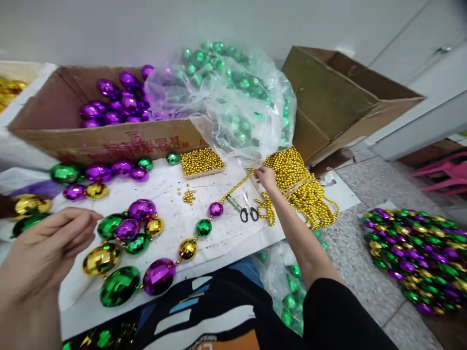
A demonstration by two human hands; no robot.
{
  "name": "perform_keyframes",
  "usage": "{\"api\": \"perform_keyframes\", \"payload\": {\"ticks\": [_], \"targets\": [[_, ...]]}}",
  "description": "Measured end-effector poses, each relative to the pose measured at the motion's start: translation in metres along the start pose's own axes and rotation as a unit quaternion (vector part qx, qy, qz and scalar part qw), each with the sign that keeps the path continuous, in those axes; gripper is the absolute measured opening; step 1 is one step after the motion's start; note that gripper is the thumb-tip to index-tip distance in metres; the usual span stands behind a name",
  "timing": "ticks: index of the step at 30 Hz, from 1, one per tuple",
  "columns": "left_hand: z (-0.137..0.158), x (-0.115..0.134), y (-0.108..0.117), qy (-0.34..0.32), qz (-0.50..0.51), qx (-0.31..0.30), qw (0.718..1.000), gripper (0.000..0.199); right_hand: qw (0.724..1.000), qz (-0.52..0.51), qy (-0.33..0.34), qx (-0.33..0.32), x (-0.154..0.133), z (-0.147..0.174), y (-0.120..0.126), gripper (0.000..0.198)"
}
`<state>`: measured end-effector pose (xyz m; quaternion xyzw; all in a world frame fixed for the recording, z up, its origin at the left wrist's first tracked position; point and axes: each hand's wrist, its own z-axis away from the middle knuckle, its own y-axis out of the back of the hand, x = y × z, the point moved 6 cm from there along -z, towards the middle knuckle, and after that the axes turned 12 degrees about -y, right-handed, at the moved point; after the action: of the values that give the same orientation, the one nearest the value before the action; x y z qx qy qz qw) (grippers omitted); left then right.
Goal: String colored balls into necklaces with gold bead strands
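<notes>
My right hand [266, 177] is stretched out to the far side of the white-covered table, fingers closed on a thin gold bead strand [239, 183]. That strand runs down to a purple faceted ball [215, 209], the end of a necklace of green, gold and purple balls [159, 276] curving along the front edge. At the left, my left hand [58, 248] is raised with thumb and fingers pinched; anything between them is too small to make out. Scissors [249, 213] with black handles and a green-handled tool [234, 203] lie below my right hand.
Beside my right hand is a heap of gold bead strands [299, 189]. A small tray of gold beads [202, 163] stands before a cardboard box [146, 138] with purple balls. A plastic bag of green balls [248, 97] and another box [328, 97] are behind. Finished-looking necklaces [416, 257] are piled at right.
</notes>
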<state>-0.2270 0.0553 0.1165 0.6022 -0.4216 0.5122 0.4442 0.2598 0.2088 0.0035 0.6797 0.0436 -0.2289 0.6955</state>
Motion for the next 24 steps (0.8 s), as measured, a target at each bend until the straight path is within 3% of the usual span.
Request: {"api": "perform_keyframes", "payload": {"ticks": [4, 8, 16, 20, 24], "targets": [[0.008, -0.001, -0.018, 0.046, -0.036, -0.004, 0.998, 0.009, 0.994, 0.013, 0.089, -0.062, -0.027, 0.029, -0.025, 0.022], [0.009, 0.01, -0.029, 0.043, -0.026, -0.015, 0.999, 0.011, 0.977, 0.032, 0.167, -0.125, -0.053, 0.061, -0.047, 0.021], [0.004, 0.007, -0.032, 0.028, 0.063, -0.002, 0.998, 0.02, 0.968, 0.028, 0.181, -0.172, -0.063, 0.072, -0.013, 0.023], [0.0, -0.009, -0.053, 0.042, 0.082, -0.035, 0.995, 0.03, 0.95, 0.024, 0.234, -0.203, -0.083, 0.105, -0.009, 0.015], [0.002, -0.027, -0.083, 0.049, 0.082, -0.078, 0.992, 0.031, 0.952, 0.022, 0.236, -0.194, -0.09, 0.119, -0.015, 0.016]]}}
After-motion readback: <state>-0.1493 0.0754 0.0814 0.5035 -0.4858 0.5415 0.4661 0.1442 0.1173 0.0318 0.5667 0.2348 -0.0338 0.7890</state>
